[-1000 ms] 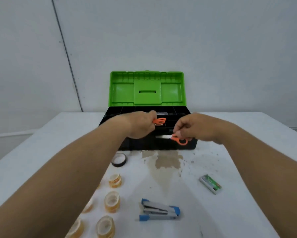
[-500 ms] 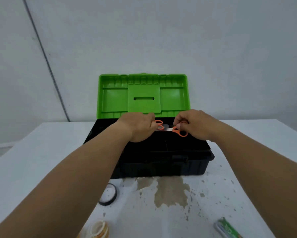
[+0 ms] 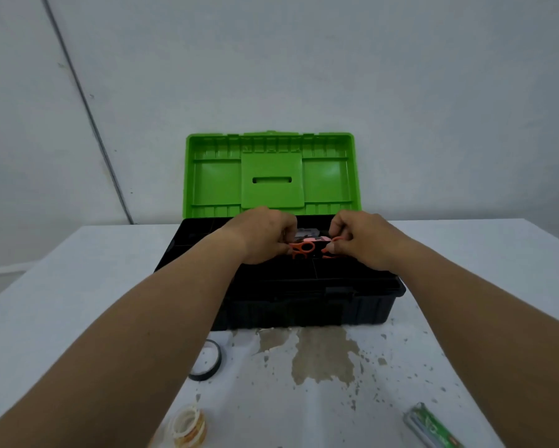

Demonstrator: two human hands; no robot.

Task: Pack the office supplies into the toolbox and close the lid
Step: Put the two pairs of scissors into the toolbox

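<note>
A black toolbox [image 3: 362, 305] stands on the white table with its green lid [image 3: 271, 176] raised upright. My left hand [image 3: 262, 236] is over the box's tray, fingers closed on a small pair of orange-handled scissors [image 3: 300, 248]. My right hand [image 3: 362, 239] is beside it, pinching a second pair of orange scissors [image 3: 331, 245] low over the tray. Some grey and pink items lie in the tray between my hands, partly hidden.
On the table in front of the box lie a black tape ring [image 3: 207, 360], a clear tape roll [image 3: 189, 426] and a green staple box [image 3: 433, 425]. A brown stain [image 3: 320, 357] marks the tabletop. A grey wall stands close behind.
Both hands carried the scissors from in front of the box to over its tray and lowered them. The view moved closer; the stapler and several tape rolls left the frame.
</note>
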